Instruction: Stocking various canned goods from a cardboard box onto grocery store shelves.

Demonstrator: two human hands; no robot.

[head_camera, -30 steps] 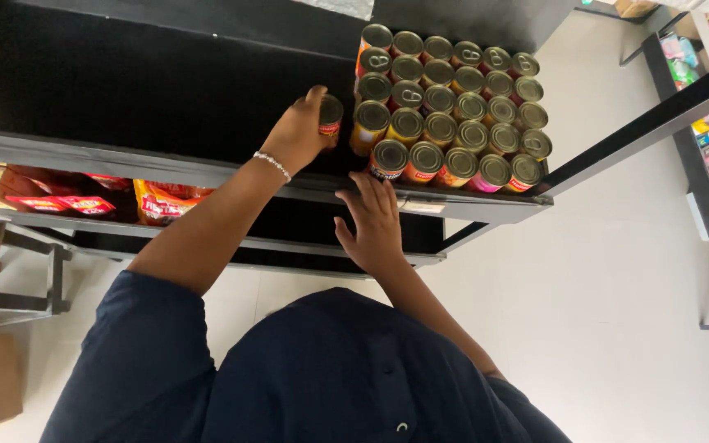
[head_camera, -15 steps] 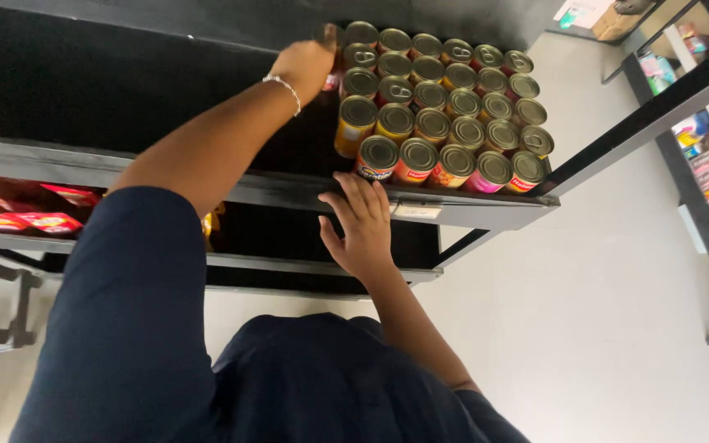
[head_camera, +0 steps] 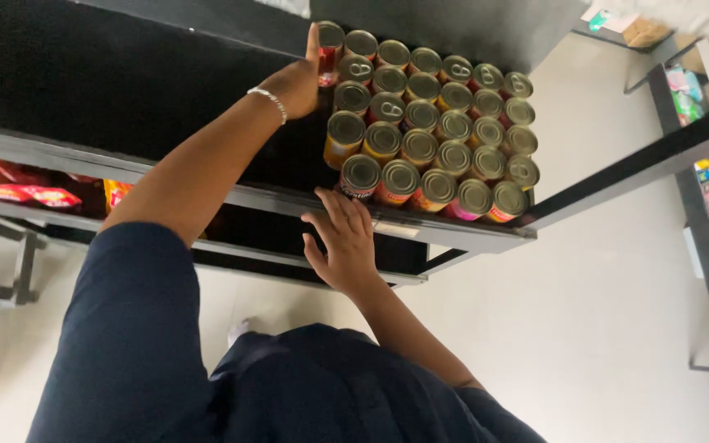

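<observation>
L hand (head_camera: 295, 82) gripped a can (head_camera: 329, 51) at the back-left corner of the can block (head_camera: 432, 123). R hand (head_camera: 342, 238) lay open, fingers spread, on the shelf edge (head_camera: 272, 201) just below the block's front-left can (head_camera: 360, 175).

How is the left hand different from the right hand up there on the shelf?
The left hand reaches far back to the can at the rear corner of the block; the right hand rests at the shelf's front edge. The left wrist wears a beaded bracelet; the right wrist is bare. The left arm is stretched out, the right bent. Both are bare hands.
</observation>
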